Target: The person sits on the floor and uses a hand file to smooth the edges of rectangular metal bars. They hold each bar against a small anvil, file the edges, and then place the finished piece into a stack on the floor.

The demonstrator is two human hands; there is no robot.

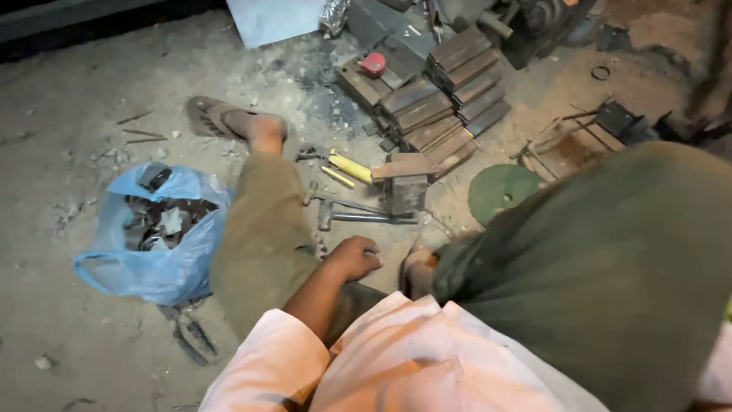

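Observation:
My left hand (354,258) reaches out of a pale pink sleeve and rests low beside my left leg (263,221), its fingers curled with nothing seen in them. Just beyond it on the dusty floor lie a metal hammer (358,218) and a second small hammer-like tool (311,192). A square steel block (404,194) stands past them with a flat bar (408,166) lying across its top. A yellow-handled tool (349,166) is to its left. My right hand is hidden behind my raised right knee (610,267); a sandalled foot (418,273) shows under it.
A blue plastic bag (156,244) of metal scraps sits left of my leg, with dark pliers (191,336) below it. Stacked flat steel bars (450,99) and a red cap (373,62) lie farther out. A green disc (499,191) and a welded frame (579,137) are right.

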